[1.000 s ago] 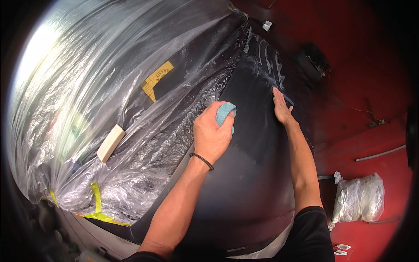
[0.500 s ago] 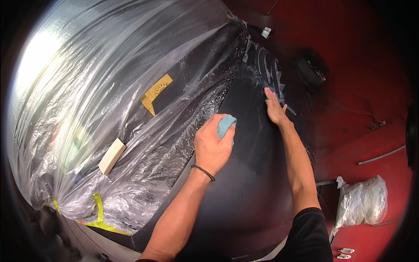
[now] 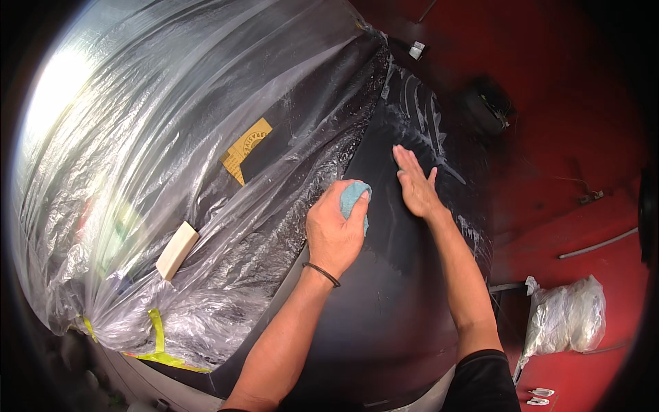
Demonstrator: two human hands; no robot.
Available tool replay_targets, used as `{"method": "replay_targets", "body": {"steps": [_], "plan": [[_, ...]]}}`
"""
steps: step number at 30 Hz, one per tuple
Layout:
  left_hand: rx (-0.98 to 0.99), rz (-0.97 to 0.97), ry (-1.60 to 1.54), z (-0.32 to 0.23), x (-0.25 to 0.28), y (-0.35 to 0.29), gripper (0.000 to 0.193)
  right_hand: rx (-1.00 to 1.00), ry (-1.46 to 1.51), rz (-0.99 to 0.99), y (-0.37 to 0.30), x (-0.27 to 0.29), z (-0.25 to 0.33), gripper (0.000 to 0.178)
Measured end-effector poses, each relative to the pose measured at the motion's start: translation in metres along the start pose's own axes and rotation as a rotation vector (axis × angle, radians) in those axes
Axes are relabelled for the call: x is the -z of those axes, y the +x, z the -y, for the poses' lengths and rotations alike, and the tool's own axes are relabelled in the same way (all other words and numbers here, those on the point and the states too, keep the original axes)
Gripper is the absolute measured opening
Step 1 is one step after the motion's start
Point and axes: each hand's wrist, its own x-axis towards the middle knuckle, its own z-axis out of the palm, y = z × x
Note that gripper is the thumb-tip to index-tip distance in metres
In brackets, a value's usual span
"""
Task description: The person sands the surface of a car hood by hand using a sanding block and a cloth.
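My left hand [image 3: 334,233] grips a light blue cloth [image 3: 354,198] and presses it onto a glossy black panel [image 3: 384,309], close to the edge of the plastic sheeting. A thin black band circles that wrist. My right hand [image 3: 414,184] lies flat on the same panel, fingers spread and pointing away from me, just right of the cloth. Pale smears [image 3: 419,110] streak the panel beyond the right hand.
Clear plastic sheeting [image 3: 171,137] covers the surface to the left, held by yellow tape [image 3: 156,329]. A tan block [image 3: 177,250] and a yellow paper piece [image 3: 246,150] lie on the plastic. A bundled plastic bag [image 3: 566,316] sits on the red floor [image 3: 590,137] at right.
Both hands have slid down and nearer across the black panel; the left hand keeps rubbing with the blue cloth while the right stays flat beside it.
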Motion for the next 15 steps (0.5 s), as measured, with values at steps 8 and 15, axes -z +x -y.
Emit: {"method": "replay_targets", "body": {"steps": [8,15], "plan": [[0.017,-0.034,-0.082,0.007,0.003,0.001,0.024,0.076,0.032,-0.063,-0.002,-0.021,0.044,0.066],[0.17,-0.173,-0.367,0.006,0.006,0.0,0.024,0.258,0.075,0.167,-0.063,0.001,0.065,0.066]]}}
